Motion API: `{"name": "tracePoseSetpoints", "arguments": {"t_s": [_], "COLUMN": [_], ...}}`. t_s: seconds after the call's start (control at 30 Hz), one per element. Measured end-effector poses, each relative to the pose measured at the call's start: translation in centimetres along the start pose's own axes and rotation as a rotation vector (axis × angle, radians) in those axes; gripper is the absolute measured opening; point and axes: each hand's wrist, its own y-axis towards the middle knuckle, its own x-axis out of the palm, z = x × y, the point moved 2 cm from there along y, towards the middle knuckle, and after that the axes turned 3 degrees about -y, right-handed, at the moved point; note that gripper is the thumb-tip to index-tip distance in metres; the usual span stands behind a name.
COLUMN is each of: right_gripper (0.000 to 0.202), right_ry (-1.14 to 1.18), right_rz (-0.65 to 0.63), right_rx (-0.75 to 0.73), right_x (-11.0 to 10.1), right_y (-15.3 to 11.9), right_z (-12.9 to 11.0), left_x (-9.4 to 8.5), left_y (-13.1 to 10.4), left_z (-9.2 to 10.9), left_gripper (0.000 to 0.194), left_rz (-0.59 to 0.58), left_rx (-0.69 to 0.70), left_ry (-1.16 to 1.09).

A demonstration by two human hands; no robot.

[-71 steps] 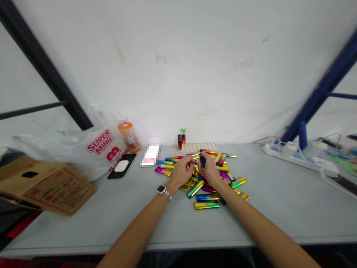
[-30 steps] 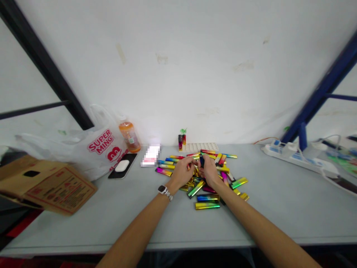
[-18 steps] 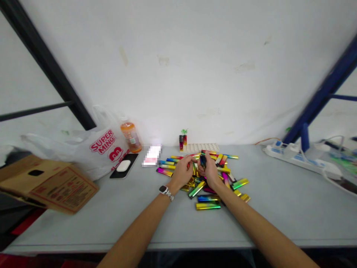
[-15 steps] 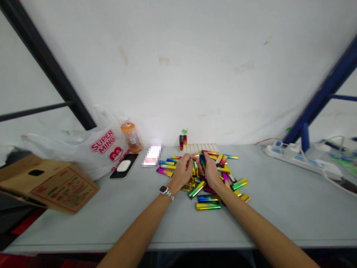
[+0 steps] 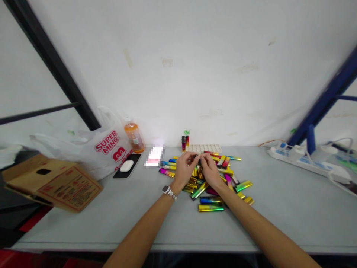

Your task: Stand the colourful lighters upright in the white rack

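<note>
Over a heap of shiny, colour-graded lighters [image 5: 199, 190], both my hands meet with their fingertips close together. My left hand [image 5: 184, 168], with a watch [image 5: 169, 192] on its wrist, is closed in a pinch on a lighter, of which only a small dark part shows. The fingers of my right hand [image 5: 209, 169] are closed on the same lighter from the other side; most of it is hidden. Two lighters [image 5: 183, 143] stand upright behind the hands, at the left end of a white grid tray [image 5: 206, 148].
To the left are a cardboard box [image 5: 69, 188], a plastic bag [image 5: 89, 156], an orange bottle [image 5: 134, 137], a black phone [image 5: 134, 163] with a white case on it, and a blurred bright screen [image 5: 154, 155]. A power strip [image 5: 306, 163] lies at right, against the wall.
My right hand has turned, so the dark-blue lighter that showed in it is now mostly hidden between both hands' fingertips. The whole view has shifted slightly.
</note>
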Motion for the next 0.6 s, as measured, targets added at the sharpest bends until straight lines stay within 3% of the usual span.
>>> {"name": "tracePoseSetpoints", "arguments": {"t_s": [0.13,0.23,0.47,0.6], "right_gripper": [0.025,0.023,0.021,0.019], "right_ry": [-0.057,-0.134,-0.157,-0.165], "right_rz": [-0.011,0.051,0.050,0.041], "right_rx": [-0.005,-0.039,-0.035,-0.049], "right_x": [-0.7,-1.5,-1.9,-1.9], "right_y": [0.4,0.7,0.8,0.7], "right_z": [0.0,-0.2,-0.4,-0.4], "left_x": [-0.4,-1.3,-2.9,-2.4], "left_y": [1.1,3.4,10.9,13.0], "left_z": [0.0,0.4,1.4,0.2], "left_gripper": [0.022,0.019,0.016,0.016], "left_rz": [-0.030,-0.036,-0.238,-0.331], "left_rx": [0.015,0.051,0.116,0.080], "left_ry": [0.016,0.106,0.686,0.894]}}
